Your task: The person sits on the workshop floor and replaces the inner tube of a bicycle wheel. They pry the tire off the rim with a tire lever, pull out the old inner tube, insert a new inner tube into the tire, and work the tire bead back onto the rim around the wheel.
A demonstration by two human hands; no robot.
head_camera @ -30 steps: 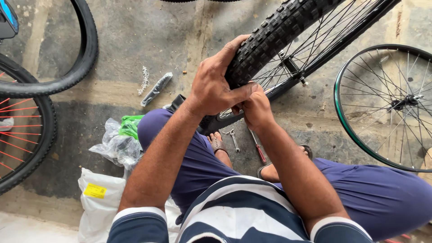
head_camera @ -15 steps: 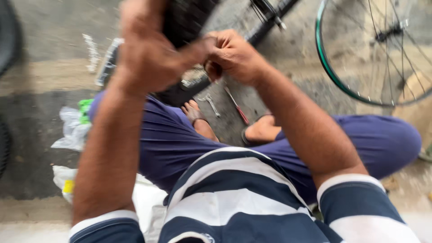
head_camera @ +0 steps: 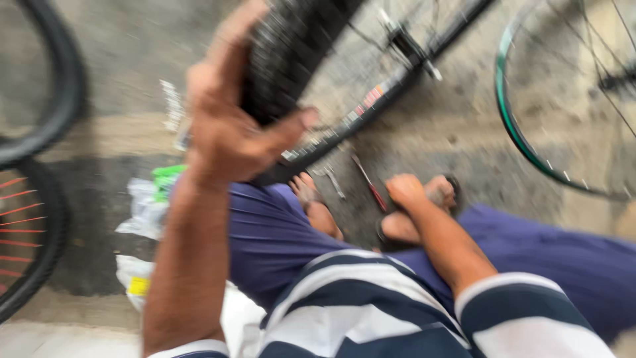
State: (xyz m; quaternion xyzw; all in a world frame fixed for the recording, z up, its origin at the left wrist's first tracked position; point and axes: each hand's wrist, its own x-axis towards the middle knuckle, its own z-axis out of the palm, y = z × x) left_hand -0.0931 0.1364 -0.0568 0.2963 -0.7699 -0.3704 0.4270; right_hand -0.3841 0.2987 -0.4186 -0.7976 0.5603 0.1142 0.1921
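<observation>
My left hand (head_camera: 228,126) is clamped over the knobby black tyre (head_camera: 291,46) of a bicycle wheel that leans across my lap, thumb on the near side. The wheel's black rim (head_camera: 371,99) and hub (head_camera: 405,43) run up to the right. My right hand (head_camera: 405,191) is low by my sandalled foot (head_camera: 442,192), away from the wheel, fingers curled; blur hides whether it holds anything. A red-handled tool (head_camera: 371,189) and a small wrench (head_camera: 333,180) lie on the floor just left of that hand.
A bare green-edged wheel rim (head_camera: 520,132) stands at the right. At the left are a loose black tyre (head_camera: 63,99) and a wheel with red spokes (head_camera: 33,225). Crumpled plastic bags (head_camera: 142,209) and a white bag (head_camera: 136,282) lie by my left thigh.
My right hand has come off the tyre and dropped down to the floor beside my foot. My left hand keeps its hold on the tyre. The view has swung and blurred.
</observation>
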